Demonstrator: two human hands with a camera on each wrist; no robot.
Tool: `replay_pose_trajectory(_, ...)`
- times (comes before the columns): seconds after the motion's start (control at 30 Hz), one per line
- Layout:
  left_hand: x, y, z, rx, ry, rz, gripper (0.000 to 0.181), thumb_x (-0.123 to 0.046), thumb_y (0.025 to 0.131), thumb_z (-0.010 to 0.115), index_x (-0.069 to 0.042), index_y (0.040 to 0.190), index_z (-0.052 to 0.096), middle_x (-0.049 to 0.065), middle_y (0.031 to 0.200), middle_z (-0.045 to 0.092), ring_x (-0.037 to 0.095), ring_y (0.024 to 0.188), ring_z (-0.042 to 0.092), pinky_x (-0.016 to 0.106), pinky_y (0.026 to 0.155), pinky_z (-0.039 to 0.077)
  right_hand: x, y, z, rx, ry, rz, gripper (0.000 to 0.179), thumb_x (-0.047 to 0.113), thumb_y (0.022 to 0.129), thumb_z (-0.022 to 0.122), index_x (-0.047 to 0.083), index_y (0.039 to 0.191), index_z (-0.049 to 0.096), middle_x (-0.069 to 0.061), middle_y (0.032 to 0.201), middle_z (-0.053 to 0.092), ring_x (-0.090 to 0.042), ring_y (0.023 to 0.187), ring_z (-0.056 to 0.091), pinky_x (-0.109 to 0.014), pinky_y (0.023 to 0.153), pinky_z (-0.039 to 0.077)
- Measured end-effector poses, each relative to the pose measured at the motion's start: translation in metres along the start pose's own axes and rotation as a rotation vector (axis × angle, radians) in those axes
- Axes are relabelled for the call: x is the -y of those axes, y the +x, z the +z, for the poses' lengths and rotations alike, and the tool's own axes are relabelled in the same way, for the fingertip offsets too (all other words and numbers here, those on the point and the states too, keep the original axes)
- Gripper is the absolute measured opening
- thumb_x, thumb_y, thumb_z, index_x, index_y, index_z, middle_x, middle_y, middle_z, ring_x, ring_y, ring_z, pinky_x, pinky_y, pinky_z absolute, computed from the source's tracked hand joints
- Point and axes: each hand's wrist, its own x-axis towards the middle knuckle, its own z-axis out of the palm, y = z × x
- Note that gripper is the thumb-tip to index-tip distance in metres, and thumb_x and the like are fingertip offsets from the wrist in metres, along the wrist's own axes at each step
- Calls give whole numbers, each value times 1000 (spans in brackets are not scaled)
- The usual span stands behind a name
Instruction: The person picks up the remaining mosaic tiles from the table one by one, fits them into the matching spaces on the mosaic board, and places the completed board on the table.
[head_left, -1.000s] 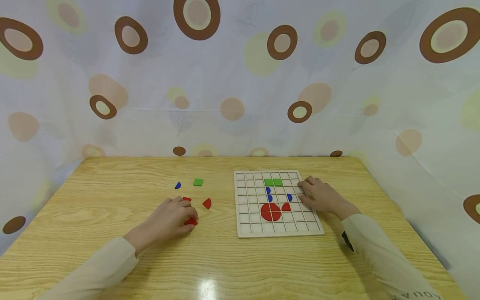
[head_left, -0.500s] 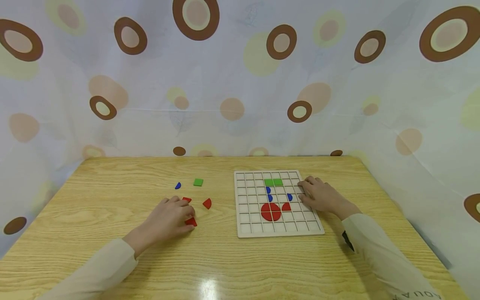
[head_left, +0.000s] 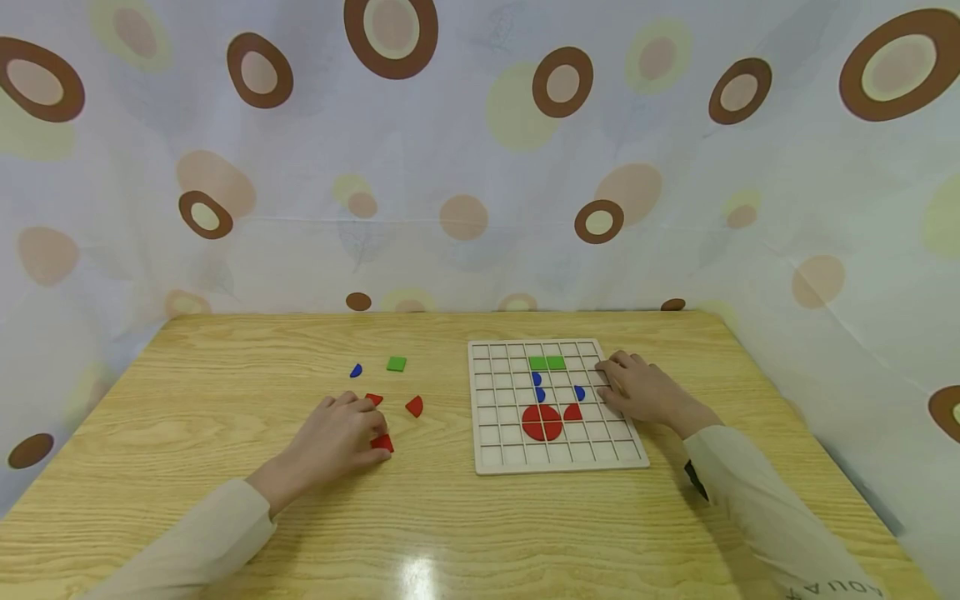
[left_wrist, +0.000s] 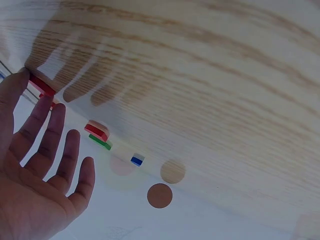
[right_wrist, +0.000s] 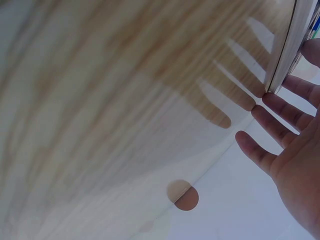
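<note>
In the head view my left hand (head_left: pixel 335 440) is low over the table, thumb and index finger pinching a flat red piece (head_left: pixel 383 443) at its two ends. The left wrist view shows that red piece (left_wrist: pixel 42 85) edge-on, the other fingers spread beside it. Part of its outline is hidden by the fingers. My right hand (head_left: pixel 643 389) rests at the right edge of a white gridded board (head_left: pixel 562 469), its fingers touching the rim, loosely extended. On the board sit two green squares (head_left: pixel 547 363), blue half-circles (head_left: pixel 580 393), a red circle of quarter pieces (head_left: pixel 542 422) and a separate red quarter (head_left: pixel 573 412).
Around the left hand lie a red quarter-circle piece (head_left: pixel 415 406), a partly covered red piece (head_left: pixel 374 399), a green square (head_left: pixel 397 364) and a blue half-circle (head_left: pixel 356 371). The wooden table (head_left: pixel 465 533) backs onto a patterned curtain (head_left: pixel 420 267).
My left hand has shifted very slightly left with the red piece between thumb and finger. The right hand and the board stay as they were.
</note>
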Motion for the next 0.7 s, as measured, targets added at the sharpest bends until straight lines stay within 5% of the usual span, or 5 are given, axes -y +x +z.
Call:
replay_pose_trajectory(0.4,0,3,1,19,-54,7,19,-37,72,74,-22,81,65,-10,83,60,9,76,42,27,68,33,0,-1,0,2,-1,1,42,27,91,52,2,125,51,-16,116,52,-33,98,52,-57,80,43)
replay_pose_trajectory(0.7,-5,12,1,-23,-28,49,20,-37,71,73,-23,82,65,-11,87,61,11,84,48,30,75,38,2,-1,-1,-15,-2,-5,40,25,91,54,2,124,52,-17,115,52,-34,98,52,-56,79,44)
